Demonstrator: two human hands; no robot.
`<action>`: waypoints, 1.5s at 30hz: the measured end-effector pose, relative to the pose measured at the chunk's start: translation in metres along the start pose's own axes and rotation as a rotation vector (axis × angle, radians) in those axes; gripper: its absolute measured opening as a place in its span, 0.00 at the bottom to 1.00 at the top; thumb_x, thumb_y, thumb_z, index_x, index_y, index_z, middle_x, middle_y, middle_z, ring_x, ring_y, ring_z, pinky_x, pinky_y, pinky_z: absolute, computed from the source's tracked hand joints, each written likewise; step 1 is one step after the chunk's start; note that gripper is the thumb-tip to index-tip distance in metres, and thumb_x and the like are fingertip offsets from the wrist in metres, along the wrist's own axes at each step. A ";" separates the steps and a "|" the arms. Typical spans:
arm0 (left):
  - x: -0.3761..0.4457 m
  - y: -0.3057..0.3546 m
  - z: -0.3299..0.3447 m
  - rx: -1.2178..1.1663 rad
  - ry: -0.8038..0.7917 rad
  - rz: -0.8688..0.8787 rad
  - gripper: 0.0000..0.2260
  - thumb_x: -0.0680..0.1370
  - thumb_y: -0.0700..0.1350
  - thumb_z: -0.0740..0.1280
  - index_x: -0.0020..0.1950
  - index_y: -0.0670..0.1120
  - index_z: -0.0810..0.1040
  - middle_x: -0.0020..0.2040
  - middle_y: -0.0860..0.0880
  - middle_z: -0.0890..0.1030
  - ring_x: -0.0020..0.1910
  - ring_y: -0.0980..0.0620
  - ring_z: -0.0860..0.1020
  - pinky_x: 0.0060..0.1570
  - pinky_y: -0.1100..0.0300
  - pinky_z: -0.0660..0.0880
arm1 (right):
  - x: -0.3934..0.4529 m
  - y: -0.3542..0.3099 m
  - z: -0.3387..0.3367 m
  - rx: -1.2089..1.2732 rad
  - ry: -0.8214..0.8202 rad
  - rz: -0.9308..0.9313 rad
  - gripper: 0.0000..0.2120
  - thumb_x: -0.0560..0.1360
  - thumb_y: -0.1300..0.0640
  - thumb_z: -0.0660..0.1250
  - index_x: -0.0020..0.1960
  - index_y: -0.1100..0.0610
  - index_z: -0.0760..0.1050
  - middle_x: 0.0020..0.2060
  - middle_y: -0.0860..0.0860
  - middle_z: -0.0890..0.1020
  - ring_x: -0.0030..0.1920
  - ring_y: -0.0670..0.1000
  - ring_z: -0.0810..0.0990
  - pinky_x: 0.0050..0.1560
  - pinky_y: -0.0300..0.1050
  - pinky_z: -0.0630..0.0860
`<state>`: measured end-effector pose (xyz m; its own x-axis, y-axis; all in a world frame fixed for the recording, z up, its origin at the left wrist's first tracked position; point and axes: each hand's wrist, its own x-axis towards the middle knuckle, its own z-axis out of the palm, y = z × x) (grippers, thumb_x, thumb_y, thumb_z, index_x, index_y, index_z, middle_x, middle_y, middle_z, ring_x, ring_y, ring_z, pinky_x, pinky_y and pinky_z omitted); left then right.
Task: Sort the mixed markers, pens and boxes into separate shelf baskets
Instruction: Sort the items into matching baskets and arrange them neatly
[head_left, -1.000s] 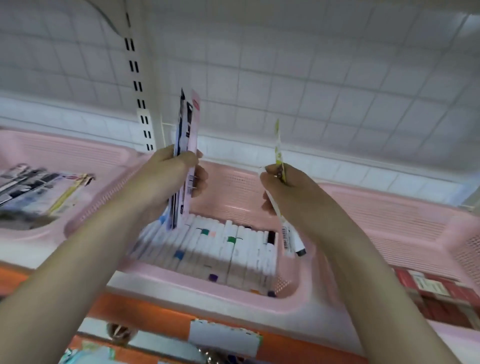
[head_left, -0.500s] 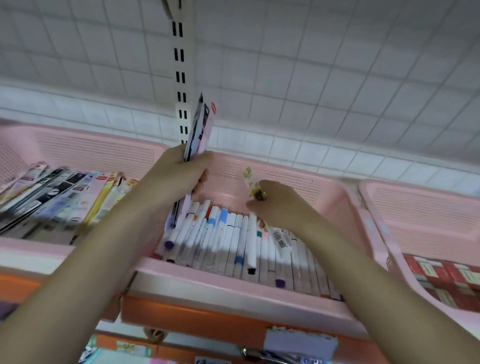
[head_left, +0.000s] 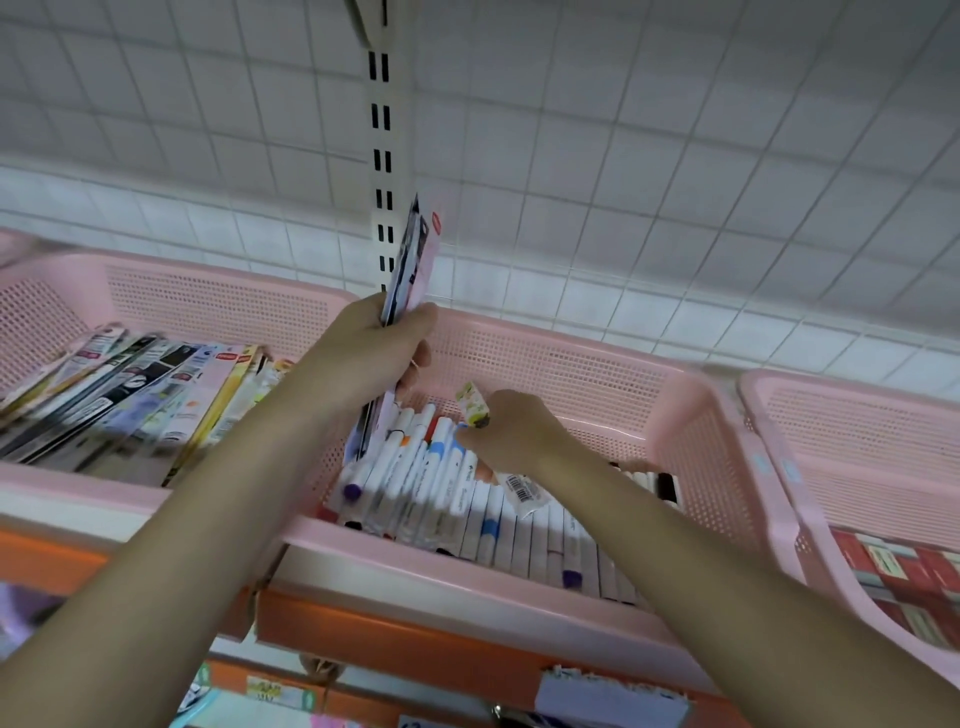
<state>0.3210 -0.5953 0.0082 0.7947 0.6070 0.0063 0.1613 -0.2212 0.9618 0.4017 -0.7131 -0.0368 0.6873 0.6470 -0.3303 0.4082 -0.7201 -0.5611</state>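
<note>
Pink perforated plastic makes the middle basket, and every place below is given from it. Inside it lie many white markers with coloured caps, packed side by side.

What could go wrong: the left hand holds a thin bundle of flat carded pen packs upright over the back left corner of the middle basket. The bundle is tall and is held only at its lower half, so it could tilt or one pack could slip out and fall among the markers, which I judge is the wrong basket for it. The basket to the left of the middle one already carries similar flat packs, so the bundle probably belongs there. The right hand is low over the markers in the middle basket; if it pushes them while it lets go of its item, the neat rows could be disturbed.

The grip of the left hand is pressed together, with fingers and thumb curled round the bundle. The grip of the right hand is also closed, around one small marker with a yellow patterned cap; its white barcode end comes out below the hand, close over the lying markers. I cannot tell whether it touches them.

To the right of the middle basket, a third pink basket holds red boxes.
</note>
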 end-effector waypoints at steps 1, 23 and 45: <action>0.000 0.000 0.001 -0.004 0.006 -0.011 0.08 0.79 0.48 0.61 0.45 0.46 0.75 0.32 0.52 0.77 0.20 0.59 0.70 0.29 0.67 0.71 | -0.001 -0.002 0.002 -0.024 -0.021 -0.022 0.14 0.79 0.56 0.59 0.36 0.58 0.66 0.35 0.55 0.76 0.34 0.49 0.73 0.31 0.37 0.67; 0.031 0.010 -0.072 -0.092 0.071 0.012 0.08 0.79 0.40 0.59 0.42 0.44 0.76 0.28 0.52 0.82 0.27 0.55 0.79 0.31 0.63 0.76 | -0.009 -0.068 -0.018 0.306 0.255 -0.185 0.12 0.74 0.61 0.56 0.33 0.54 0.61 0.27 0.49 0.66 0.29 0.49 0.66 0.30 0.41 0.59; 0.097 -0.087 -0.234 0.348 -0.445 -0.097 0.05 0.73 0.48 0.71 0.46 0.49 0.80 0.40 0.50 0.84 0.37 0.52 0.82 0.40 0.58 0.77 | 0.072 -0.194 0.093 -0.170 -0.079 0.251 0.10 0.75 0.66 0.66 0.56 0.67 0.72 0.56 0.56 0.78 0.48 0.55 0.83 0.47 0.44 0.80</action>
<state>0.2474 -0.3388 -0.0105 0.9244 0.2736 -0.2656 0.3689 -0.4650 0.8048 0.3163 -0.5035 -0.0228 0.7334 0.4561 -0.5040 0.3304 -0.8872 -0.3221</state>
